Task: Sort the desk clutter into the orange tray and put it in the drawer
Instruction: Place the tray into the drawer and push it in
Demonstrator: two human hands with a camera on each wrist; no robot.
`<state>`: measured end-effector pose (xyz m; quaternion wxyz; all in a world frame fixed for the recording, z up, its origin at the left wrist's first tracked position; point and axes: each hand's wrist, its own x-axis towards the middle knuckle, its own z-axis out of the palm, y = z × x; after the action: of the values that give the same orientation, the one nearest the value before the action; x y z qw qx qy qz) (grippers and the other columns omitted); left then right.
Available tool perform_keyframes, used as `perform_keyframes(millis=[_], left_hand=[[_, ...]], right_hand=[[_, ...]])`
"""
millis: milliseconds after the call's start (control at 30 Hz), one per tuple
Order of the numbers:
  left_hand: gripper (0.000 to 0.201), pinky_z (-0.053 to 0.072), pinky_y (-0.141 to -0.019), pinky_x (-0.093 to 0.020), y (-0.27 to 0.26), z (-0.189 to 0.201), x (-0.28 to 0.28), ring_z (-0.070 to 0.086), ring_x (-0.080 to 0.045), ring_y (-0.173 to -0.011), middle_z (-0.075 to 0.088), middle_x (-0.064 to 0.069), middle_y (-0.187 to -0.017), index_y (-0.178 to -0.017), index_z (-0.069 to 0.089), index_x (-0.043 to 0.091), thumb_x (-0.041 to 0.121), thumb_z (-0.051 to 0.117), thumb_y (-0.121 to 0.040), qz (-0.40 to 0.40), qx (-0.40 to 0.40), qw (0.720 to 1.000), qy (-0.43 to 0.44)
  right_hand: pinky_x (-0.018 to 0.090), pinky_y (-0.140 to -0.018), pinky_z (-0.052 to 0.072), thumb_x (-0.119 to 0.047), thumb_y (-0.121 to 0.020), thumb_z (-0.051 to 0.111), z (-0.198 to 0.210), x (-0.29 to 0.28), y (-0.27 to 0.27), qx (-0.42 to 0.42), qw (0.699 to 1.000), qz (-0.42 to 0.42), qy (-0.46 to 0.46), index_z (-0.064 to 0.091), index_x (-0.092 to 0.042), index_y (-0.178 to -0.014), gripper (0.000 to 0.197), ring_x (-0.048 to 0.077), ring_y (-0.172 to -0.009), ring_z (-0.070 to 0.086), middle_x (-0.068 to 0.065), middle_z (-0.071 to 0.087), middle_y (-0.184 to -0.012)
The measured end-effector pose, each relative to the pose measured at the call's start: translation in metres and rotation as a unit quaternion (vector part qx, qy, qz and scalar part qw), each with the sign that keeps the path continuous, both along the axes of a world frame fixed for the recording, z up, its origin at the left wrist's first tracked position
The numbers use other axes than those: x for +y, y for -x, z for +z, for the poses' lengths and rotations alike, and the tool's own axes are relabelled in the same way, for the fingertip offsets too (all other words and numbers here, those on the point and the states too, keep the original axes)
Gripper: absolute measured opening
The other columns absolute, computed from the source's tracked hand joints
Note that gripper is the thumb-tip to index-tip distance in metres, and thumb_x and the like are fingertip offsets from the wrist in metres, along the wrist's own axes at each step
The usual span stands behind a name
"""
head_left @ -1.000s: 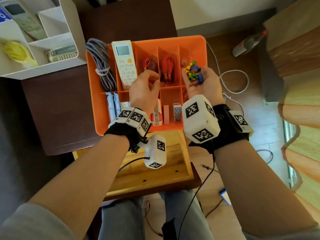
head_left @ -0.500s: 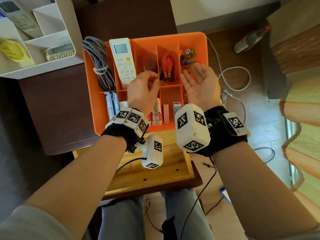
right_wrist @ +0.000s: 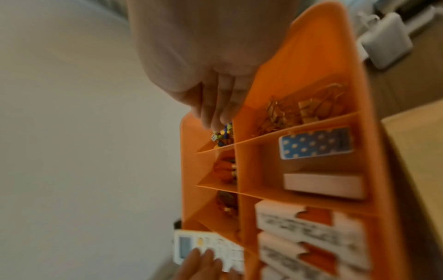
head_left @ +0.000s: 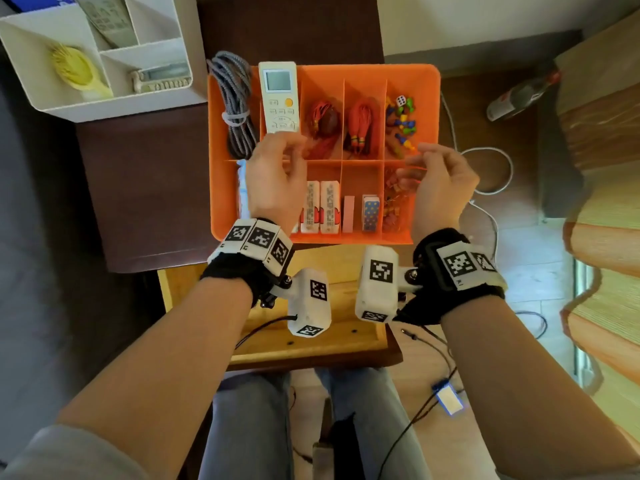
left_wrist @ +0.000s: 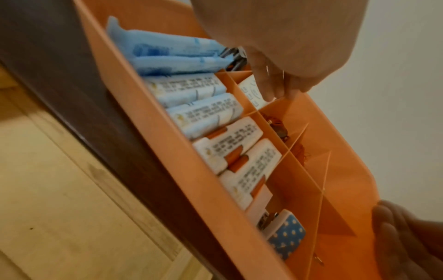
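The orange tray [head_left: 218, 161] sits on the dark desk, split into compartments. Its far row holds a grey cable [head_left: 235, 109], a white remote [head_left: 278, 98], two red tassels [head_left: 323, 123] and colourful game pieces with a die [head_left: 401, 119]. The near row holds blue packets [left_wrist: 172, 55], white packs [head_left: 322, 206], a pink block [head_left: 348, 214], a blue dotted item [head_left: 370, 213] and gold clips [right_wrist: 299, 109]. My left hand [head_left: 277, 168] hovers over the tray's left half, loosely curled and empty. My right hand [head_left: 436, 174] hovers over the right edge, also loose and empty. The wooden drawer [head_left: 311, 341] stands open below.
A white organiser [head_left: 114, 102] with a yellow brush [head_left: 74, 69] stands at the far left of the desk [head_left: 145, 188]. To the right, a bottle [head_left: 519, 95] and a white cable [head_left: 491, 168] lie on the floor. My knees are under the drawer.
My right hand tipped the colourful pieces into the far right compartment, then turned over and drew back empty. My left hand shifted slightly left and its fingers loosened.
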<state>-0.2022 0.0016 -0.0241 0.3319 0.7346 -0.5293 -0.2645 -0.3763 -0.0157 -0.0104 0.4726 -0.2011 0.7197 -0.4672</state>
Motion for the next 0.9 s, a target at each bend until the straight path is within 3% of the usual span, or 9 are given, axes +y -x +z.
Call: perform_keyframes(millis=[67,167,267,333,400,533,633,733,900], left_hand=[[0.022,0.047,-0.086,-0.026,-0.006,-0.002,0.013,0.056,-0.021,-0.101,0.063,-0.010,-0.105,-0.100,0.063,0.008,0.007,0.048,-0.084,0.027,-0.054,0.998,0.009],[0.032,0.037,-0.094,-0.030,-0.015,-0.006,0.035,0.050,-0.030,-0.110,0.057,-0.014,-0.115,-0.108,0.062,0.008,0.007,0.048,-0.080,0.082,-0.133,0.988,0.015],[0.041,0.036,-0.095,-0.036,-0.023,-0.015,0.051,0.043,-0.031,-0.122,0.050,-0.015,-0.128,-0.122,0.054,0.009,0.011,0.046,-0.082,0.136,-0.173,0.975,-0.021],[0.041,0.035,-0.099,-0.040,-0.025,-0.022,0.058,0.041,-0.028,-0.126,0.047,-0.012,-0.134,-0.129,0.048,0.010,0.015,0.043,-0.089,0.170,-0.183,0.967,-0.049],[0.042,0.033,-0.101,-0.039,-0.025,-0.024,0.062,0.041,-0.024,-0.128,0.044,-0.009,-0.139,-0.135,0.041,0.011,0.021,0.039,-0.094,0.186,-0.188,0.962,-0.063],[0.045,0.036,-0.102,-0.032,-0.023,-0.020,0.062,0.044,-0.023,-0.127,0.040,-0.010,-0.142,-0.140,0.032,0.009,0.024,0.034,-0.098,0.212,-0.128,0.967,-0.065],[0.039,0.040,-0.099,-0.035,-0.028,-0.012,0.059,0.051,-0.023,-0.122,0.050,-0.007,-0.136,-0.138,0.038,0.014,0.022,0.028,-0.101,0.263,-0.104,0.949,-0.139],[0.034,0.040,-0.098,-0.041,-0.033,-0.004,0.059,0.053,-0.032,-0.117,0.058,-0.012,-0.126,-0.129,0.045,0.012,0.012,0.032,-0.097,0.292,-0.094,0.920,-0.242],[0.034,0.041,-0.095,-0.038,-0.030,0.005,0.065,0.053,-0.032,-0.116,0.058,-0.015,-0.123,-0.125,0.045,0.010,0.002,0.034,-0.094,0.290,-0.073,0.913,-0.279]], right_hand=[[0.023,-0.050,0.049,-0.001,-0.089,0.047,-0.004,0.009,0.001,0.091,0.996,-0.004,0.018,0.063,-0.008,-0.088,0.017,0.011,-0.049,0.058,0.004,0.063,-0.064],[0.030,-0.061,0.052,-0.006,-0.083,0.050,-0.013,0.027,0.002,0.205,0.978,-0.014,0.038,0.065,-0.011,-0.088,0.017,0.016,-0.060,0.059,0.005,0.065,-0.071],[0.008,-0.058,0.040,-0.008,-0.082,0.055,-0.021,0.043,0.005,0.261,0.964,-0.023,0.037,0.067,-0.008,-0.091,0.015,-0.001,-0.060,0.049,-0.008,0.055,-0.067],[0.006,-0.055,0.036,-0.014,-0.083,0.059,-0.026,0.052,0.009,0.287,0.958,-0.022,0.012,0.068,-0.010,-0.092,0.014,-0.002,-0.056,0.044,-0.015,0.046,-0.062],[0.012,-0.053,0.032,-0.024,-0.084,0.061,-0.031,0.059,0.012,0.307,0.952,-0.010,-0.014,0.068,-0.013,-0.093,0.016,0.002,-0.055,0.042,-0.014,0.043,-0.061],[0.019,-0.064,0.034,-0.027,-0.084,0.060,-0.041,0.067,0.011,0.274,0.960,0.038,-0.047,0.067,-0.012,-0.091,0.018,0.011,-0.072,0.048,0.005,0.058,-0.088],[0.027,-0.069,0.040,-0.023,-0.087,0.055,-0.041,0.063,0.008,0.194,0.977,0.044,-0.082,0.065,-0.012,-0.083,0.015,0.018,-0.074,0.051,0.006,0.059,-0.081],[0.027,-0.074,0.044,-0.021,-0.091,0.054,-0.038,0.061,0.006,0.174,0.977,0.035,-0.118,0.061,-0.019,-0.079,0.014,0.020,-0.076,0.055,0.001,0.060,-0.075],[0.027,-0.075,0.048,-0.022,-0.093,0.054,-0.040,0.065,0.003,0.189,0.978,0.019,-0.089,0.071,-0.006,-0.096,0.023,0.018,-0.080,0.058,0.002,0.061,-0.081]])
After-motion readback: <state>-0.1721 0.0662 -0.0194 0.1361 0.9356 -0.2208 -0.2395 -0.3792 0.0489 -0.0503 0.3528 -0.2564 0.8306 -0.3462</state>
